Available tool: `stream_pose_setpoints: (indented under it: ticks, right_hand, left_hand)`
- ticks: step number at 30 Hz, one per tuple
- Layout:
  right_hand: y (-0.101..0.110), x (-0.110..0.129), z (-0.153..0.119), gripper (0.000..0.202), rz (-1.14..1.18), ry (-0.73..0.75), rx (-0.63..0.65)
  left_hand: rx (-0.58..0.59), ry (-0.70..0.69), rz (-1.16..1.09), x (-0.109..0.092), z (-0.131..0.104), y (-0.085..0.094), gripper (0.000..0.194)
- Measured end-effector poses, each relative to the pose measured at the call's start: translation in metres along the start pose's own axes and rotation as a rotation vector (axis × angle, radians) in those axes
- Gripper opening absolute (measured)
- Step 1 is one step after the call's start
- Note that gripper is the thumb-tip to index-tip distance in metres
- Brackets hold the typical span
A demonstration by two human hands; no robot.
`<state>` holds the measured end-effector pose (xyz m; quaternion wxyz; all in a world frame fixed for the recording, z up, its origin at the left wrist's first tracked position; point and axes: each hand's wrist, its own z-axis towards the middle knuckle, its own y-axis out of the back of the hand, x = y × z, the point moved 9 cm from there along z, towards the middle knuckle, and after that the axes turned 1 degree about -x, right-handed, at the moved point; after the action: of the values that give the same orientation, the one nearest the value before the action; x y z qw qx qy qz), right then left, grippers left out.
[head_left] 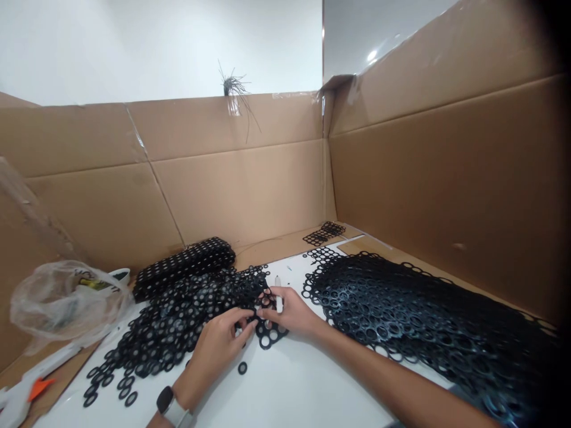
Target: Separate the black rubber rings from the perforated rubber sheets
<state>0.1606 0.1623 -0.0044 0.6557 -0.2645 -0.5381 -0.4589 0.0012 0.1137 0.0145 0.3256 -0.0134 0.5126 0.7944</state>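
"Where are the hands?"

"Close together over the white counter [312, 386]. The left hand [223, 334] has its thumb and forefinger nearly meeting at the edge of a small black mesh [270, 340]. Whether they pinch a ring there is too small to tell."

"And the right?"

"The right hand [289, 310] is curled around a white pen [279, 304], its fingertips at the same mesh, so the mesh sits between the two hands, near the middle of the counter."

"What lies around them?"

"A heap of loose rings [165, 324] just beside the left hand, a few strays at its near end. One ring [242, 368] lies apart, on the near side of the left hand."

"On the other side?"

"A big pile of linked rings [392, 309], running along the right forearm."

"Farther off?"

"A dark perforated bundle [182, 267] behind the heap, a clear bag [62, 306] at the left, and nearer, a white tool [35, 380] with an orange part. Cardboard walls [241, 190] stand around the counter."

"Anything on the wrist?"

"A watch [172, 405], on the left."
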Motion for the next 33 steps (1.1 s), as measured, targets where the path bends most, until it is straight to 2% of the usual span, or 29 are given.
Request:
stream_pose_setpoints:
  ticks: [4, 8, 11, 13, 15, 19, 23, 27, 33]
  right_hand:
    - [0.004, -0.006, 0.003, 0.052, 0.085, -0.069, -0.016]
    - [0.012, -0.001, 0.007, 0.049, 0.075, -0.02, -0.055]
    - [0.018, -0.005, 0.008, 0.053, 0.114, -0.085, -0.098]
    - [0.018, -0.008, 0.007, 0.057, 0.138, -0.119, -0.085]
    - [0.012, -0.006, 0.005, 0.057, 0.125, -0.122, -0.021]
    - [-0.001, 0.006, -0.003, 0.038, -0.116, -0.052, 0.103]
    - [-0.005, 0.022, -0.008, 0.024, -0.367, 0.055, 0.105]
    - [-0.002, 0.029, -0.008, 0.024, -0.509, 0.107, 0.058]
    - [-0.004, 0.025, -0.008, 0.03, -0.636, 0.112, 0.063]
  left_hand:
    - [-0.026, 0.153, -0.199, 0.019, 0.002, -0.002, 0.034]
    - [-0.056, 0.265, -0.372, 0.031, 0.003, -0.002, 0.042]
    - [-0.054, 0.34, -0.512, 0.037, 0.004, -0.003, 0.047]
    - [-0.081, 0.375, -0.583, 0.039, 0.004, -0.001, 0.051]
    - [-0.122, 0.391, -0.625, 0.041, 0.005, 0.002, 0.055]
    - [-0.133, 0.403, -0.644, 0.043, 0.004, -0.001, 0.056]
    - [-0.072, 0.393, -0.652, 0.042, 0.001, -0.013, 0.053]
    - [-0.045, 0.385, -0.602, 0.045, -0.002, -0.019, 0.051]
    - [-0.036, 0.384, -0.549, 0.047, -0.002, -0.02, 0.05]
